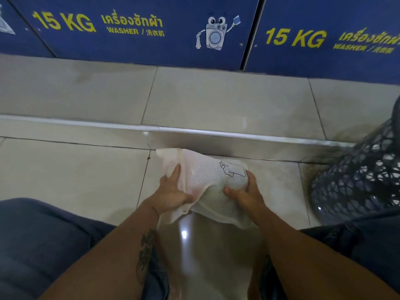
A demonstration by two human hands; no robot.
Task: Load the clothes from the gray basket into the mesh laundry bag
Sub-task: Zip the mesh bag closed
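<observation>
Mesh laundry bag (207, 176): white, bulging, held over the tiled floor (65, 169) at near centre, well left of the gray basket (363, 169).
Left hand (173, 191): the bag's left edge is gripped between thumb and fingers.
Right hand (246, 195): curled round the bag's right bulge.
Gray basket: lattice-walled, at the right edge.
Blue washer panels (129, 29): ranged along the far side.

Pale, glossy floor tiles (65, 180), crossed by a metal-edged step (216, 133). Carrying a gray basket (363, 176) at far right, below that step.
</observation>
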